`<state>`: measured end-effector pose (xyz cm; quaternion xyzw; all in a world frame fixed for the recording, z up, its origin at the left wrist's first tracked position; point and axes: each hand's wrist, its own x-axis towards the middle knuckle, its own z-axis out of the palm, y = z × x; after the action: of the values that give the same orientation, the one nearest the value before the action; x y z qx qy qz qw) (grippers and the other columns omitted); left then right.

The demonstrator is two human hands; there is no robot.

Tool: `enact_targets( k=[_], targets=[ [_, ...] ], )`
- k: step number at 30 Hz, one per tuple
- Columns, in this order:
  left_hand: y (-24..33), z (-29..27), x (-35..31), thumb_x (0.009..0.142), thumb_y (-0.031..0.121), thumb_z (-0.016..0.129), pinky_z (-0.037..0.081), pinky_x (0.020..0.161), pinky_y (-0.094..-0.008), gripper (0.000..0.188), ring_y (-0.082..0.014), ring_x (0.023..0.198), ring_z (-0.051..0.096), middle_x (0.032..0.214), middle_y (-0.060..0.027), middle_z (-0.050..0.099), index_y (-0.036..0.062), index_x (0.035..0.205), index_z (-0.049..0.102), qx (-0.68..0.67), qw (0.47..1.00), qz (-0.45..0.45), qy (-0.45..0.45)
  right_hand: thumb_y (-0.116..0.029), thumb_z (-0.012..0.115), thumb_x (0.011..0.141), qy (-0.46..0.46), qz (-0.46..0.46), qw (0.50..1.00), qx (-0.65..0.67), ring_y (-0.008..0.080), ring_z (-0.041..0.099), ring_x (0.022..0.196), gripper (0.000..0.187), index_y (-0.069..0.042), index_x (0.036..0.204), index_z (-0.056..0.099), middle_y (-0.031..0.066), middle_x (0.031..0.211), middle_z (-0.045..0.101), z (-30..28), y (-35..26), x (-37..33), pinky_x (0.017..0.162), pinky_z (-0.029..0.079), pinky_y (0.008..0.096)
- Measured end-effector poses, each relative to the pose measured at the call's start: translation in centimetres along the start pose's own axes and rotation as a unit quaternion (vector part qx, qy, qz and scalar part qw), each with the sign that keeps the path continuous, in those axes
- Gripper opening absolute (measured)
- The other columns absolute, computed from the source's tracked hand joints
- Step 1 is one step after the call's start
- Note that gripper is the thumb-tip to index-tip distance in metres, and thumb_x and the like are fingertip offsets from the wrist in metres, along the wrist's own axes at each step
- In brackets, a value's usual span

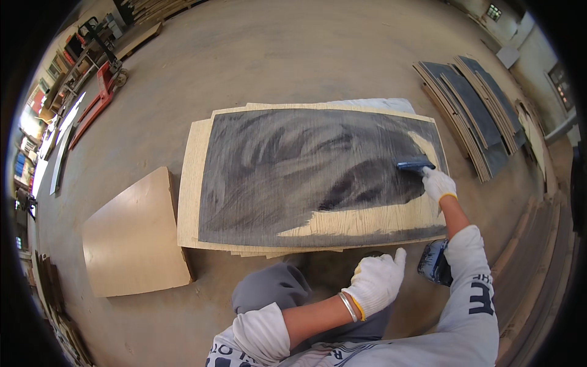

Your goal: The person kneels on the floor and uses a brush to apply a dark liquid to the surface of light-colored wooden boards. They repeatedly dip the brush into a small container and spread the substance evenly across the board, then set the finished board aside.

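A pale wood board [367, 221] lies before me on a stack of similar boards, most of its face covered in streaky dark grey stain [275, 165]. A bare patch shows along the near side and up the right. My right hand [439, 183], in a white knit glove, grips a wide flat brush [416, 164] with a dark blue-black head, which rests on the stained face near the right side. My left hand [376, 281], gloved too, hovers off the board's near edge with fingers curled and thumb stuck out; nothing shows in it.
A dark, stain-smeared container [435, 263] stands below the board's near right corner. To the left lies a smooth tan panel [137, 235]. Dark-faced boards [471, 104] are stacked at the far right, long planks [532, 275] lie nearer. A red pallet jack [101, 98] stands far left.
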<state>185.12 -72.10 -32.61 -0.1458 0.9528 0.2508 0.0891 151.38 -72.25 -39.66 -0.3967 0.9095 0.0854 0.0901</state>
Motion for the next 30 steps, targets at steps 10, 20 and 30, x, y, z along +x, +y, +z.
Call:
enact_targets(
  k=[10,20,30],
  targets=[
    [0.6,2.3,-1.0,0.085,0.012,0.064,0.054,0.049,-0.0391,0.043,-0.0265,0.068,0.07,0.08,-0.0107,0.065,0.0036,0.127,0.059,0.01,0.996,0.065,0.066,-0.019,0.051,0.091,-0.006,0.053,0.998,-0.044,0.0391,0.063,0.122,0.038,-0.008,0.122,0.071,0.0209,0.127,0.068,-2.2,-2.5,11.9,0.101,0.051,0.0477],
    [-1.7,0.8,-1.1,0.085,0.015,0.064,0.052,0.052,-0.0344,0.05,-0.0218,0.066,0.066,0.08,-0.0092,0.063,0.0022,0.133,0.058,0.083,0.992,0.077,0.057,-0.018,0.053,0.09,-0.026,0.093,0.995,-0.035,0.0366,0.065,0.122,0.038,-0.01,0.121,0.074,0.0186,0.127,0.069,-1.0,2.2,10.7,0.1,0.053,0.0469],
    [0.5,2.3,0.0,0.087,0.017,0.062,0.054,0.055,-0.0362,0.056,-0.0228,0.07,0.07,0.086,-0.0097,0.065,0.0051,0.141,0.053,0.091,0.989,0.11,-0.039,-0.021,0.047,0.095,-0.001,0.12,0.993,0.005,0.0346,0.061,0.126,0.04,-0.013,0.128,0.069,0.0156,0.135,0.065,0.7,3.7,15.9,0.105,0.049,0.0449]
  ],
)
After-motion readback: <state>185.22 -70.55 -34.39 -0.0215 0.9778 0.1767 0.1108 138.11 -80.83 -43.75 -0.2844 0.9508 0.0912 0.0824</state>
